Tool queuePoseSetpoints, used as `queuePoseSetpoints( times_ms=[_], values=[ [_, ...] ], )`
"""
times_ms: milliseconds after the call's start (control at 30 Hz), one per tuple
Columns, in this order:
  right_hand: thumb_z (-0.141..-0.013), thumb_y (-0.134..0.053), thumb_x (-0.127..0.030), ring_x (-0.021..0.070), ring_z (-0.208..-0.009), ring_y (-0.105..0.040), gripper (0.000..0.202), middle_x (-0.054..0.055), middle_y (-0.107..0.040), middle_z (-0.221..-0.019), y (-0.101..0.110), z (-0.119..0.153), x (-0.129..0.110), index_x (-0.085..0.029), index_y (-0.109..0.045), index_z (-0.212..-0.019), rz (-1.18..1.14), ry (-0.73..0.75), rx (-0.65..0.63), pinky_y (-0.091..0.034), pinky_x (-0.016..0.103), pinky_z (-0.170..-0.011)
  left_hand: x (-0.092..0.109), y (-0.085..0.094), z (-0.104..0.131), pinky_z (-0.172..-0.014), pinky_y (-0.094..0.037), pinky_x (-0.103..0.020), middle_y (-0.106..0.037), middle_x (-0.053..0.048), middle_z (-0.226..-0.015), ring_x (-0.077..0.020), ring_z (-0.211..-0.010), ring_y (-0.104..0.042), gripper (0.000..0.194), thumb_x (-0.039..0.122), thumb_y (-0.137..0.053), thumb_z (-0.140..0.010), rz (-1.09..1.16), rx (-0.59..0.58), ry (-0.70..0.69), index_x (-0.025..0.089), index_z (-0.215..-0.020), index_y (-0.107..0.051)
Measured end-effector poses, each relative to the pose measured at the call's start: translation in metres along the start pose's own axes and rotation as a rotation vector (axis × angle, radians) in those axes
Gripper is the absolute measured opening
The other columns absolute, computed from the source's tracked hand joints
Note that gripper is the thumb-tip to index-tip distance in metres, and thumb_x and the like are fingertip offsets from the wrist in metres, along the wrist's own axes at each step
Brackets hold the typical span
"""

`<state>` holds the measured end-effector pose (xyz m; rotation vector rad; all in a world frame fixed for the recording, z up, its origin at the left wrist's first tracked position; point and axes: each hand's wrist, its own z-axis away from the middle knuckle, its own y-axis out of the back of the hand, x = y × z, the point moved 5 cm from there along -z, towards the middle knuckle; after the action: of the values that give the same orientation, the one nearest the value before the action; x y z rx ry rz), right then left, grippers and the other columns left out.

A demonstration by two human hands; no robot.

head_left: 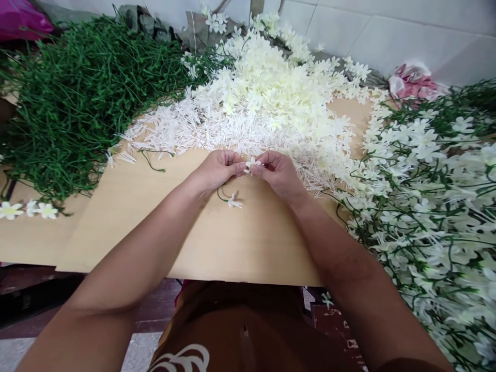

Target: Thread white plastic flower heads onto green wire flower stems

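In the middle of the head view, a small white artificial flower point(252, 164) is pinched between my two hands. My left hand point(221, 169) is closed, thumb against fingers, at the flower's left side. My right hand point(277, 173) grips the flower from the right with thumb and forefinger. Below my left hand a thin green stem point(220, 195) shows, ending in a white stamen piece point(234, 201); its upper end is hidden by that hand. Just beyond the hands lies a heap of white stamen pieces point(209, 126), and behind it a pile of loose cream-white petals point(271, 77).
A large heap of green stems point(77, 93) covers the back left. Finished white flowers on stems point(434, 217) are piled along the right side. Brown cardboard point(240, 248) covers the work surface. A few flowers point(46, 210) lie at far left. A tiled wall point(387, 41) stands behind.
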<state>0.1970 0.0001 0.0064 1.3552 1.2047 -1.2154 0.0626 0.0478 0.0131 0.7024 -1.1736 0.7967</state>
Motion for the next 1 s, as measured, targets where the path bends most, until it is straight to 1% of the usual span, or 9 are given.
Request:
queuePoseSetpoints(
  times_ms=[100, 300, 467, 600, 733, 833, 900, 1000],
  values=[
    [-0.060, -0.081, -0.047, 0.0096, -0.063, -0.050, 0.039, -0.003, -0.059, -0.067, -0.003, 0.002, 0.000, -0.019, -0.054, -0.064, 0.023, 0.000, -0.019, -0.042, 0.027, -0.060, 0.000, -0.001, -0.001, -0.043, -0.027, -0.021, -0.052, 0.003, -0.049, -0.0053, -0.043, -0.040, 0.028, 0.028, -0.082, -0.058, -0.019, -0.036, 0.022, 0.015, -0.058, -0.057],
    [-0.058, -0.082, -0.048, 0.0099, -0.064, -0.052, 0.040, -0.002, -0.060, -0.069, -0.006, 0.003, 0.001, -0.020, -0.054, -0.064, 0.005, 0.012, 0.003, -0.044, 0.027, -0.063, -0.003, -0.002, -0.002, -0.045, -0.025, -0.022, -0.049, 0.004, -0.048, -0.0054, -0.044, -0.038, 0.027, 0.026, -0.080, -0.062, 0.046, -0.023, -0.005, 0.015, -0.059, -0.055],
    [-0.055, -0.083, -0.050, 0.0100, -0.064, -0.053, 0.042, -0.003, -0.061, -0.067, -0.007, 0.001, 0.002, -0.020, -0.054, -0.063, 0.000, 0.006, -0.004, -0.045, 0.027, -0.063, -0.002, -0.003, 0.000, -0.045, -0.023, -0.021, -0.047, 0.005, -0.046, -0.0045, -0.045, -0.037, 0.030, 0.025, -0.081, -0.060, 0.063, -0.050, -0.025, 0.015, -0.056, -0.053],
    [-0.056, -0.083, -0.047, 0.0103, -0.062, -0.053, 0.041, -0.002, -0.060, -0.065, -0.010, 0.001, 0.003, -0.020, -0.054, -0.062, 0.021, -0.001, -0.017, -0.044, 0.027, -0.061, 0.001, -0.004, 0.001, -0.045, -0.023, -0.020, -0.046, 0.006, -0.046, -0.0037, -0.045, -0.036, 0.030, 0.023, -0.080, -0.060, 0.060, -0.062, -0.005, 0.015, -0.056, -0.052],
    [-0.054, -0.085, -0.045, 0.0097, -0.060, -0.053, 0.040, -0.003, -0.060, -0.063, -0.010, 0.002, 0.005, -0.019, -0.057, -0.062, -0.020, -0.027, 0.040, -0.043, 0.027, -0.061, 0.001, -0.005, 0.002, -0.044, -0.023, -0.019, -0.048, 0.006, -0.048, -0.0038, -0.045, -0.036, 0.027, 0.023, -0.078, -0.063, 0.054, -0.064, 0.031, 0.015, -0.059, -0.053],
    [-0.052, -0.086, -0.047, 0.0086, -0.057, -0.053, 0.042, -0.005, -0.059, -0.059, -0.006, 0.003, 0.007, -0.019, -0.057, -0.063, -0.130, -0.075, 0.063, -0.042, 0.025, -0.059, 0.001, -0.003, 0.003, -0.044, -0.024, -0.019, -0.051, 0.004, -0.052, -0.0043, -0.047, -0.039, 0.025, 0.027, -0.075, -0.067, 0.086, -0.060, 0.010, 0.015, -0.063, -0.053],
    [-0.050, -0.087, -0.047, 0.0084, -0.055, -0.054, 0.043, -0.006, -0.058, -0.058, -0.004, 0.003, 0.009, -0.020, -0.056, -0.064, -0.230, -0.123, 0.031, -0.044, 0.025, -0.059, 0.001, -0.003, 0.005, -0.045, -0.023, -0.019, -0.051, 0.004, -0.053, -0.0042, -0.047, -0.039, 0.028, 0.034, -0.073, -0.070, 0.088, -0.081, -0.020, 0.015, -0.063, -0.054],
    [-0.048, -0.089, -0.043, 0.0098, -0.058, -0.060, 0.043, -0.006, -0.061, -0.059, -0.001, 0.002, 0.010, -0.020, -0.057, -0.066, -0.365, -0.194, -0.022, -0.049, 0.027, -0.066, 0.002, -0.002, 0.006, -0.045, -0.022, -0.019, -0.047, 0.004, -0.053, -0.0041, -0.047, -0.035, 0.035, 0.045, -0.071, -0.071, 0.060, -0.109, -0.062, 0.015, -0.064, -0.055]
  ],
)
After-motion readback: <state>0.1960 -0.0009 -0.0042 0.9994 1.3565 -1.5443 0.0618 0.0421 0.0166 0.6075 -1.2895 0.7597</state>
